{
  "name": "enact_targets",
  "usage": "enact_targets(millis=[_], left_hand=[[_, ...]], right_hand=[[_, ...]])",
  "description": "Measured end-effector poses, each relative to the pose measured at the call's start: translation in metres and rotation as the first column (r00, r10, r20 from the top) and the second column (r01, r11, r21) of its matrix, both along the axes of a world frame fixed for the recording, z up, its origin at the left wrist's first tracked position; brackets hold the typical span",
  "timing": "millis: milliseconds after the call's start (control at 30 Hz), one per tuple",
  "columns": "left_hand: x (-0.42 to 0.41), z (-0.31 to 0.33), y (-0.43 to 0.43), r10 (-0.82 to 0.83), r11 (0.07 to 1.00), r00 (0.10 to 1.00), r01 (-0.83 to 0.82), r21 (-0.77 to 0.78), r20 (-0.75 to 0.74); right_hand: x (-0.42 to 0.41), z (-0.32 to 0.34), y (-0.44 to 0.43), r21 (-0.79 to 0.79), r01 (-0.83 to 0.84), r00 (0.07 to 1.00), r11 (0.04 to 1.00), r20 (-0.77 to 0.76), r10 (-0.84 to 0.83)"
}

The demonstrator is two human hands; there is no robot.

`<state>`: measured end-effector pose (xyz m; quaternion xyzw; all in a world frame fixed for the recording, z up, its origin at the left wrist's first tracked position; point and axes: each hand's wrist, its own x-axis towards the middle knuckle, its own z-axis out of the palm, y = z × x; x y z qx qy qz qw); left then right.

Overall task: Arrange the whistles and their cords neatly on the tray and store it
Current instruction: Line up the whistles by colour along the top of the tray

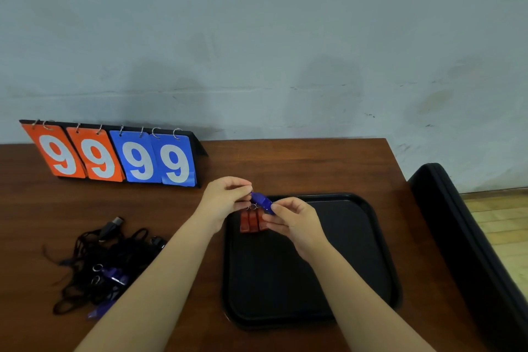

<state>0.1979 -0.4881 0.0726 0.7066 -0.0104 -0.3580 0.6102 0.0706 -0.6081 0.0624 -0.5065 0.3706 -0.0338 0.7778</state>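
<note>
Over the tray [357,237] on the brown table [285,163], beside a grey wall [257,37], both hands [225,197] [294,218] pinch 1 blue whistle [261,199].

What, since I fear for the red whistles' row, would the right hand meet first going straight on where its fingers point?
Likely the left hand, just across the blue whistle both hold; the right hand seems above the red whistles.

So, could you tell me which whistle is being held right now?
The blue whistle, held by the left hand and right hand; the three red whistles lie side by side on the tray.
</note>
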Motion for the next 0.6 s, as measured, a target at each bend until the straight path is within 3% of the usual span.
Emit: enact_targets(millis=[233, 400, 600], left_hand=[[0.003, 0.001, -0.013, -0.035, 0.995, 0.994, 0.026, 0.093, 0.099], [0.005, -0.009, -0.024, -0.223, 0.955, 0.922, 0.142, 0.260, 0.316], [0.009, -0.022, -0.048, -0.451, 0.833, 0.800, 0.218, 0.508, 0.396]], right_hand=[[0.000, -0.008, -0.001, -0.081, -0.077, 0.989, 0.994, -0.131, 0.066], [-0.003, -0.010, -0.005, -0.089, -0.026, 0.969, 0.996, -0.248, 0.003], [-0.001, -0.020, -0.008, -0.083, 0.007, 0.934, 0.997, -0.355, -0.036]])
